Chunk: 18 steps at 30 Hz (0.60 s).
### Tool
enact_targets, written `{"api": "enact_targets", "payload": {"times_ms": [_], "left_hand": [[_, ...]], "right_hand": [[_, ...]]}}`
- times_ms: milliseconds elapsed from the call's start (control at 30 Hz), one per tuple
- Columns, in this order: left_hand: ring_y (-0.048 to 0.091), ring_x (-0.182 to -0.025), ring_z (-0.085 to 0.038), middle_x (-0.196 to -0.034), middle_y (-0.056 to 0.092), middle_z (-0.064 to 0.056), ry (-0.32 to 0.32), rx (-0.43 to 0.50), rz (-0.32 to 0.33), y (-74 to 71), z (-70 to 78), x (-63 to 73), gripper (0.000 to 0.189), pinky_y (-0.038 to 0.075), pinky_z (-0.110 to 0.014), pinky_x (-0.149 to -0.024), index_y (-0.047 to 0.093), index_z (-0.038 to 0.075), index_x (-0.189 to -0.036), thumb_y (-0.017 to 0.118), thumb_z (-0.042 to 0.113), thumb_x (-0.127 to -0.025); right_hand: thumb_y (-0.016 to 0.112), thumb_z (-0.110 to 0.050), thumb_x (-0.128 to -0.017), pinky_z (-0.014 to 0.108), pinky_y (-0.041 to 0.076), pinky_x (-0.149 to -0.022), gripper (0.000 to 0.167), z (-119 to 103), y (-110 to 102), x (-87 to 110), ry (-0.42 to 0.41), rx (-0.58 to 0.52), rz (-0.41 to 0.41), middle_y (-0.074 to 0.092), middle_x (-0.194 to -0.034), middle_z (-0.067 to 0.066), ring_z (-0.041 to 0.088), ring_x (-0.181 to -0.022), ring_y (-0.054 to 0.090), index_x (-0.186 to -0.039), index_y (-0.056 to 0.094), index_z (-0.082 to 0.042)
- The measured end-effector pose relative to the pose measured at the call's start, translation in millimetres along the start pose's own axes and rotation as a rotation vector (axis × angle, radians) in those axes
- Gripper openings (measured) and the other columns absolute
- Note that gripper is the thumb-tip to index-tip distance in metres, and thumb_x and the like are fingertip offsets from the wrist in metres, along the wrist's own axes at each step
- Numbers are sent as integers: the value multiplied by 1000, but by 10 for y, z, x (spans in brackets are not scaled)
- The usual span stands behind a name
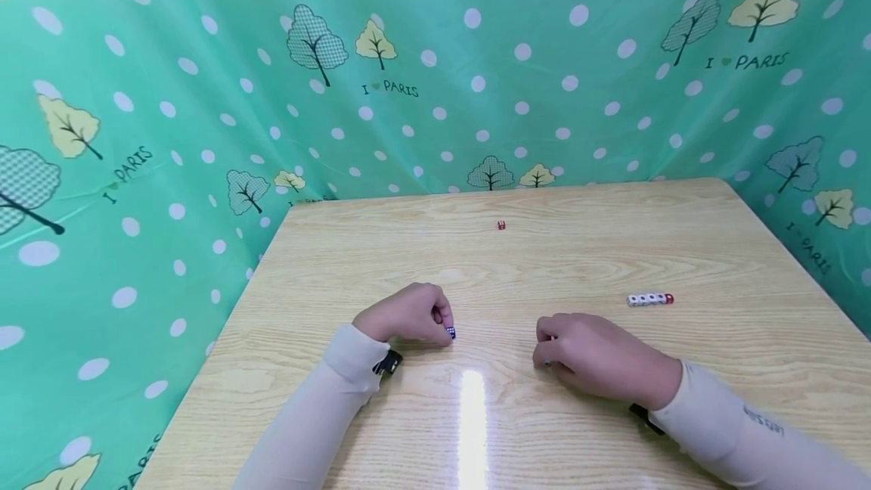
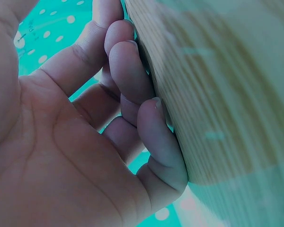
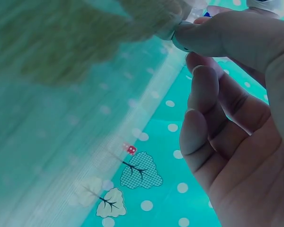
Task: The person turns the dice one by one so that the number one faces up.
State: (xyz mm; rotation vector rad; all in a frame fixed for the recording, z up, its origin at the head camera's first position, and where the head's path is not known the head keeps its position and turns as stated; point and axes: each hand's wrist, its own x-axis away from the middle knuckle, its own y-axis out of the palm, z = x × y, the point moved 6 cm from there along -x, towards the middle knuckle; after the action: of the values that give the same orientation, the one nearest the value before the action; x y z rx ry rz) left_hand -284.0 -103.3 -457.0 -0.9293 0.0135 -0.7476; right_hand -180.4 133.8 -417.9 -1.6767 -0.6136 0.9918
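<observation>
My left hand (image 1: 410, 314) pinches a blue die (image 1: 450, 333) with white pips between thumb and forefinger, low over the table left of centre. In the left wrist view its other fingers (image 2: 128, 71) curl against the tabletop; the die is hidden there. To the right, my right hand (image 1: 588, 350) holds a small green die (image 3: 181, 44) between thumb and fingertips, mostly covered by the thumb. Beyond that hand lies a row of white dice (image 1: 646, 299) touching one another, with a red die (image 1: 670, 298) at its right end.
Another red die (image 1: 501, 225) sits alone near the back of the wooden table (image 1: 381, 248). A green dotted cloth (image 1: 476, 119) hangs behind the table and along its sides. Light reflects in a bright strip on the tabletop between the forearms.
</observation>
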Motion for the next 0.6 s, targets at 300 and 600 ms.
{"api": "enact_targets", "payload": {"times_ms": [300,600], "left_hand": [[56,-68,-9,-77,68,5,-2,-8,-1,-4,-1,-7,13,50,-27,-65,73,20,-80,85,15,-76],[56,-69,-9,-77,68,6,1,-9,0,3,-12,-11,13,50,-28,-66,73,20,-80,84,16,-76]], "right_hand": [[80,-1,-80,18,43,-59,28,-8,-14,6,0,16,15,51,-79,-14,-1,-67,42,-79,71,-27],[81,-8,-84,16,49,-65,19,59,-18,13,50,-79,-25,59,-85,-15,-3,-72,49,-91,76,-26]]}}
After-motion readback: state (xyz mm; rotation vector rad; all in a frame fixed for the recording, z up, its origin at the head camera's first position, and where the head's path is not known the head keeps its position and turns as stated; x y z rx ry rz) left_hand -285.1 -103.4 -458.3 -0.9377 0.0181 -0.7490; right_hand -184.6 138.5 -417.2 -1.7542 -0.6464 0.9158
